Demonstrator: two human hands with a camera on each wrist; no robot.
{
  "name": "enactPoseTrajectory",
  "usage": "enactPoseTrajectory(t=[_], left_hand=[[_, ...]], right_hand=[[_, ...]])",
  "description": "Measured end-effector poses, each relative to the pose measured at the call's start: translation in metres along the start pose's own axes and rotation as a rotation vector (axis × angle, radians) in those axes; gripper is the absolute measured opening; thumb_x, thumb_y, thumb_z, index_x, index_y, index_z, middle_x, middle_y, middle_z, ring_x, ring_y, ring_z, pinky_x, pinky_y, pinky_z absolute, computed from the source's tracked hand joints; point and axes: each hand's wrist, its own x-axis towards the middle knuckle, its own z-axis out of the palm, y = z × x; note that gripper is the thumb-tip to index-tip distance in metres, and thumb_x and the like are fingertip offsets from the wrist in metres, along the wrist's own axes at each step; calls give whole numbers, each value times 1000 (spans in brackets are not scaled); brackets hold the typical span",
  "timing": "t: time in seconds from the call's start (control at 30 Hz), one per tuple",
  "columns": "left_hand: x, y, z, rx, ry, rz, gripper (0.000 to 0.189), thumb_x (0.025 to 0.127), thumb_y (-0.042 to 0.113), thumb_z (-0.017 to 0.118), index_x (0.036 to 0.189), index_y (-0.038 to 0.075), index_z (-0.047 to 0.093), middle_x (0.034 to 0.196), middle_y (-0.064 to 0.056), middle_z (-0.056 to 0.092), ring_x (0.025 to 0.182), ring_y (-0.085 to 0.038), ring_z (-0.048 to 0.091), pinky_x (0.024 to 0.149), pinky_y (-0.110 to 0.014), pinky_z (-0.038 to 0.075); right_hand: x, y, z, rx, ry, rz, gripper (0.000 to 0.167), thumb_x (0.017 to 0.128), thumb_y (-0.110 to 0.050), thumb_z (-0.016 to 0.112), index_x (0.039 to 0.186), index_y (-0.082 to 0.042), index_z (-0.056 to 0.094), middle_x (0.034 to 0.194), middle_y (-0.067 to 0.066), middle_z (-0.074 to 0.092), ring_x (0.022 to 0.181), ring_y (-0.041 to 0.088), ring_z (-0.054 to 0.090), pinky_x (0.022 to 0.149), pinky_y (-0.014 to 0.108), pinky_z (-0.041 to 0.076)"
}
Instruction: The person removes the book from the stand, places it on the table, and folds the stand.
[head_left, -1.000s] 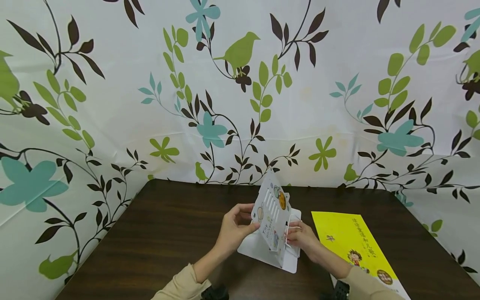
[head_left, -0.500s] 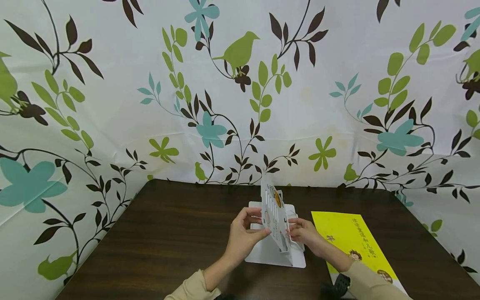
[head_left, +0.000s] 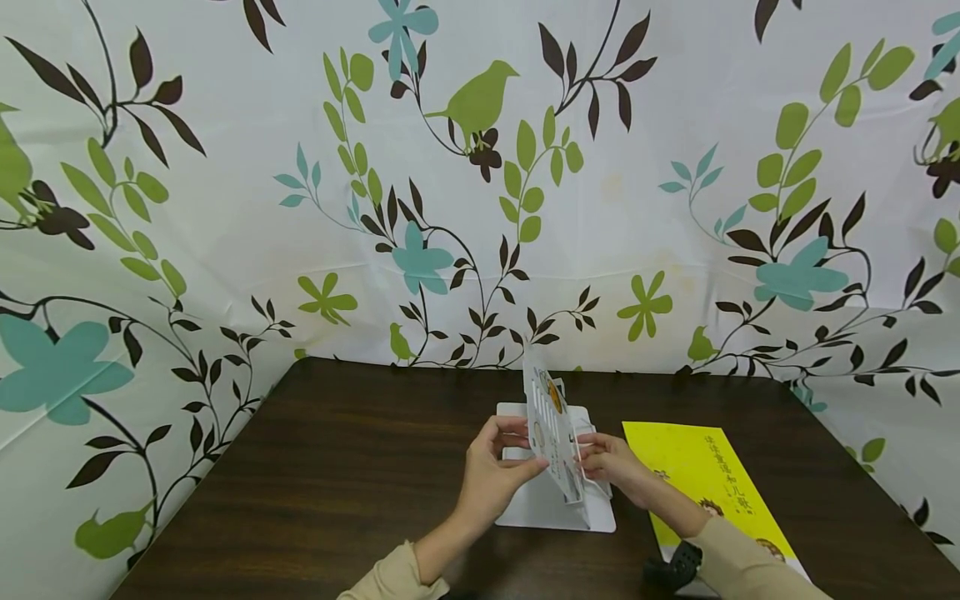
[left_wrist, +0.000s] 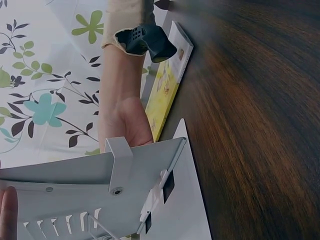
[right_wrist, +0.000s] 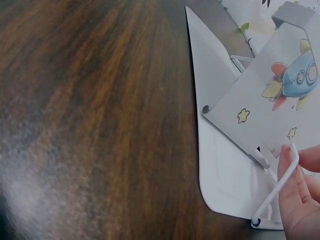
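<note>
A white metal book stand with cartoon prints stands on the dark table, its slotted panel raised from a flat white base. My left hand grips the panel's left edge between thumb and fingers. On the other side, my right hand is at the stand's wire support. In the right wrist view, thumb and fingers pinch that white wire leg, near a rocket print. The left wrist view shows a bent metal clip on the panel and part of a left finger.
A yellow book lies on the table to the right, partly under the right forearm. The dark wooden table ends at a patterned cloth behind. A black strap device sits at the right wrist.
The book stand has turned, so its panel now shows more edge-on, and its base has shifted slightly right. The left hand moved right with it. Both hands keep their hold.
</note>
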Motion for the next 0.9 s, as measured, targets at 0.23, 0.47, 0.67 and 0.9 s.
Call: enactPoseTrajectory(t=[0.23, 0.47, 0.67, 0.9], left_hand=[[1, -1, -1, -4, -23, -7, 46, 67, -4, 75, 107, -2, 53, 99, -19, 58, 84, -13, 58, 68, -29, 53], [6, -5, -21, 63, -129, -23, 45, 69, -4, 74, 110, -3, 53, 100, -19, 57, 86, -30, 61, 67, -27, 53], [16, -20, -47, 204, -172, -65, 34, 73, -5, 70, 104, -4, 56, 99, -19, 59, 88, -37, 60, 65, -23, 52], [21, -53, -67, 351, -224, -76, 35, 77, 6, 70, 106, -7, 56, 102, -23, 59, 86, -29, 63, 69, -24, 50]], right_hand=[[-2, -2, -2, -20, -19, 4, 45, 84, 2, 52, 126, 12, 39, 92, 13, 57, 74, 18, 55, 71, 30, 51], [-8, -7, -2, -145, 27, -56, 45, 84, -2, 56, 125, 11, 41, 97, 15, 56, 81, 19, 56, 76, 37, 51], [-19, -23, 4, -292, 118, -194, 44, 83, -6, 60, 124, 4, 47, 101, 13, 56, 91, 23, 56, 80, 38, 49], [-36, -37, 16, -266, -16, -414, 49, 85, -14, 62, 126, 4, 44, 110, 18, 52, 101, 32, 52, 82, 38, 49]])
